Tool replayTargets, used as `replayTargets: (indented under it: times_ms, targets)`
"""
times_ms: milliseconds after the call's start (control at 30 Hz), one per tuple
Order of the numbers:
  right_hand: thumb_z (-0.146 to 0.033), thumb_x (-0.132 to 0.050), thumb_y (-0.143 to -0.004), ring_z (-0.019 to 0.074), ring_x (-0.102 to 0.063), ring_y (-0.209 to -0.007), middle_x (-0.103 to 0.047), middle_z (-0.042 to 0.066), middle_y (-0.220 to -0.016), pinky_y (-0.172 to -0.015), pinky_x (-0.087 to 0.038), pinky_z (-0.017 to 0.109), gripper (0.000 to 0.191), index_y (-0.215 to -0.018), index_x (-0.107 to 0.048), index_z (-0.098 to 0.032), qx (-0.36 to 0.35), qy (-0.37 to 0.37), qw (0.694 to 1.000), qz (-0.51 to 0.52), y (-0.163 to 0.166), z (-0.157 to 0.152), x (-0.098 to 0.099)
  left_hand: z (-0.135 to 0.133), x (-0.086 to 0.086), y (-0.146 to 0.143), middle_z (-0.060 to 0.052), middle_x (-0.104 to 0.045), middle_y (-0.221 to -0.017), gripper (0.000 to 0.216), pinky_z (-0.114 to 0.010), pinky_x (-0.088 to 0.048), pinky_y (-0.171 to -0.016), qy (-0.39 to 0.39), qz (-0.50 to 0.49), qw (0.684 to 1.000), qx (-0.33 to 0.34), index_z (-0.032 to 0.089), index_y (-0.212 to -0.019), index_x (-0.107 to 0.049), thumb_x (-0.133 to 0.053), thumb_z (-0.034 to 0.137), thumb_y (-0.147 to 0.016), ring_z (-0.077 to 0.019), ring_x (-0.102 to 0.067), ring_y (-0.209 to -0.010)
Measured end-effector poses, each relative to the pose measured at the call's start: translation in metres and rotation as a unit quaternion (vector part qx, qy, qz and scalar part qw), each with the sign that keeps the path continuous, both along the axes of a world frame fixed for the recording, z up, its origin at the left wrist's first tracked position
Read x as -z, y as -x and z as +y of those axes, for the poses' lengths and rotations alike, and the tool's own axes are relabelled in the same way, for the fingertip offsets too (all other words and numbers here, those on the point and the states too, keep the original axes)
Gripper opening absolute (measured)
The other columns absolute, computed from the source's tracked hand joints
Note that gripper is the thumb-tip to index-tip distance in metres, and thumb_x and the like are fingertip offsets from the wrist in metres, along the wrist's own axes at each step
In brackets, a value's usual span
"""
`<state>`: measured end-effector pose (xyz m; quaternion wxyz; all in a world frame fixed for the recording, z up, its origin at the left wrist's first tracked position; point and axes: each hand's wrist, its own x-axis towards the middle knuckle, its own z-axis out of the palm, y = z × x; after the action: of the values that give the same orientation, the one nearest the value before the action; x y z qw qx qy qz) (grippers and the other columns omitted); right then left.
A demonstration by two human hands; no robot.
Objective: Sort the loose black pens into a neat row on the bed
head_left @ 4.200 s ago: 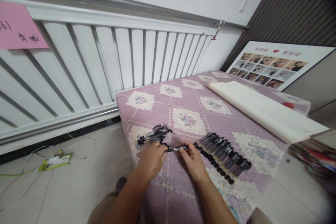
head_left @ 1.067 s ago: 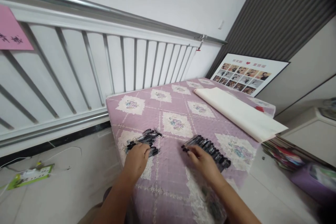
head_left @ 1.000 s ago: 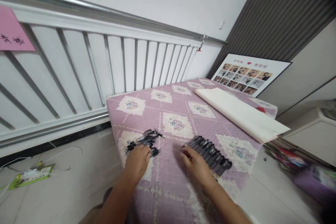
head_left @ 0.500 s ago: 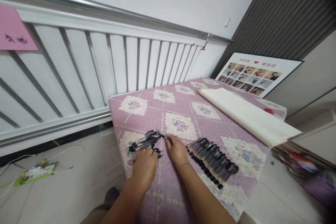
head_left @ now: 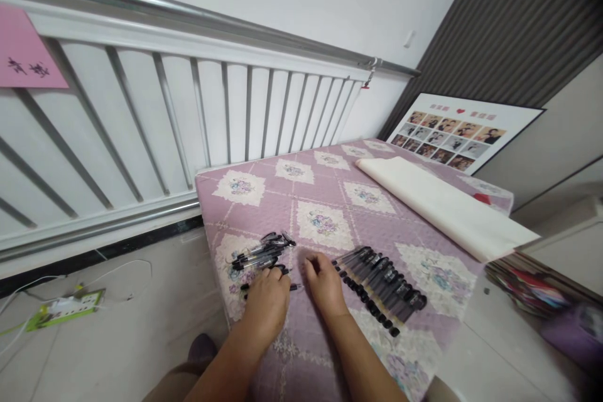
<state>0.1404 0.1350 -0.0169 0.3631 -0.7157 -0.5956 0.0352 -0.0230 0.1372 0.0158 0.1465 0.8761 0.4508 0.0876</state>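
My left hand (head_left: pixel 268 295) is curled over a black pen (head_left: pixel 295 287) at the near left of the bed-like surface; the pen's end sticks out to the right past my fingers. Just beyond that hand lies a loose pile of black, clear-barrelled pens (head_left: pixel 259 255), pointing in mixed directions. My right hand (head_left: pixel 325 282) rests a little to the right, fingers loosely bent, thumb and forefinger slightly apart, with nothing visible between them. Beside it on the right, a neat slanted row of capped pens (head_left: pixel 384 279) lies side by side.
A purple floral cloth (head_left: pixel 325 188) covers the surface. Farther right lies a large cream sheet (head_left: pixel 438 201), with a photo board (head_left: pixel 452 132) behind. A white radiator (head_left: pixel 235 113) runs along the wall. On the floor at left is a power strip (head_left: pixel 66 308).
My right hand has drawn back toward me from the pen at the pile's right end, leaving it there. My left hand has shifted slightly right, with more of the pen beneath it showing.
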Motion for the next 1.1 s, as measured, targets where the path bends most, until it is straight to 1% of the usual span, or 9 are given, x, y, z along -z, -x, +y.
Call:
replayTargets:
  times_ms: [67,133,200,267,433,600,733,900,1100]
  targets:
    - [-0.030,-0.043,-0.085,0.0207,-0.060,-0.088,-0.067,0.010,-0.095,-0.081,-0.047,0.033,0.026,-0.097,-0.062,-0.016,0.007,-0.027,0.998,0.055,0.002,-0.018,0.001,-0.002,-0.001,0.000,-0.007,-0.058,-0.096,0.020,-0.035,-0.039,-0.084,0.004,-0.006,1.000,0.002,0.019,-0.091,-0.060,-0.041,0.018,-0.089,-0.0226,-0.051,-0.096]
    - [-0.031,-0.045,-0.085,0.0217,-0.059,-0.095,-0.066,0.009,-0.101,-0.086,-0.045,0.036,0.028,-0.105,-0.061,-0.019,0.003,-0.040,0.995,0.096,0.006,-0.036,0.000,-0.004,-0.001,0.000,-0.007,-0.058,-0.097,0.018,-0.035,-0.039,-0.084,0.009,-0.013,1.000,0.001,0.019,-0.092,-0.059,-0.041,0.019,-0.089,-0.0228,-0.051,-0.097]
    - [-0.032,-0.047,-0.084,0.0221,-0.060,-0.094,-0.067,0.007,-0.098,-0.088,-0.045,0.037,0.025,-0.101,-0.063,-0.023,-0.017,-0.034,0.991,0.130,0.010,-0.051,0.000,-0.004,-0.001,0.000,-0.006,-0.059,-0.096,0.017,-0.034,-0.039,-0.084,0.018,-0.020,1.000,-0.003,0.020,-0.093,-0.058,-0.041,0.019,-0.089,-0.0224,-0.053,-0.096]
    - [-0.034,-0.049,-0.083,0.0222,-0.060,-0.092,-0.067,0.007,-0.094,-0.087,-0.046,0.037,0.022,-0.095,-0.065,-0.023,-0.016,-0.022,0.985,0.173,0.012,-0.060,0.001,-0.005,-0.001,0.001,-0.006,-0.060,-0.094,0.016,-0.032,-0.039,-0.082,0.033,-0.029,0.999,-0.009,0.020,-0.094,-0.057,-0.041,0.019,-0.089,-0.0214,-0.055,-0.094]
    - [-0.042,-0.053,-0.081,0.0212,-0.062,-0.083,-0.068,0.006,-0.087,-0.078,-0.049,0.033,0.025,-0.090,-0.062,-0.020,0.041,-0.022,0.959,0.279,0.011,-0.063,-0.001,-0.004,-0.002,0.004,-0.004,-0.063,-0.093,0.015,-0.029,-0.040,-0.080,0.057,-0.070,0.996,-0.006,0.020,-0.094,-0.057,-0.044,0.019,-0.087,-0.0190,-0.058,-0.091]
    - [-0.044,-0.058,-0.077,0.0204,-0.061,-0.082,-0.067,0.004,-0.083,-0.078,-0.048,0.032,0.026,-0.085,-0.063,-0.020,0.028,-0.026,0.956,0.290,0.008,-0.060,-0.008,-0.002,-0.006,0.005,-0.004,-0.065,-0.095,0.021,-0.029,-0.040,-0.082,0.064,-0.089,0.994,0.009,0.024,-0.099,-0.061,-0.044,0.019,-0.087,-0.0192,-0.058,-0.094]
    - [-0.045,-0.060,-0.076,0.0206,-0.061,-0.083,-0.068,0.004,-0.085,-0.079,-0.048,0.032,0.027,-0.087,-0.064,-0.020,0.014,-0.022,0.949,0.315,0.008,-0.060,-0.005,-0.001,-0.007,0.006,-0.004,-0.065,-0.095,0.023,-0.029,-0.040,-0.083,0.081,-0.093,0.992,0.011,0.024,-0.099,-0.063,-0.044,0.020,-0.087,-0.0195,-0.058,-0.095]
    - [-0.044,-0.061,-0.076,0.0206,-0.062,-0.084,-0.068,0.005,-0.087,-0.080,-0.048,0.032,0.026,-0.088,-0.064,-0.021,-0.016,-0.008,0.946,0.325,0.010,-0.058,-0.003,0.001,-0.004,0.008,-0.004,-0.065,-0.094,0.024,-0.028,-0.040,-0.081,0.084,-0.116,0.989,0.023,0.024,-0.098,-0.063,-0.043,0.019,-0.087,-0.0189,-0.058,-0.093]
    - [-0.040,-0.060,-0.079,0.0200,-0.062,-0.085,-0.068,0.005,-0.088,-0.082,-0.047,0.032,0.023,-0.089,-0.065,-0.020,-0.045,0.009,0.954,0.296,0.010,-0.058,-0.004,0.004,0.002,0.010,-0.002,-0.064,-0.093,0.025,-0.027,-0.040,-0.080,0.085,-0.141,0.985,0.051,0.026,-0.099,-0.063,-0.043,0.018,-0.087,-0.0180,-0.058,-0.091]
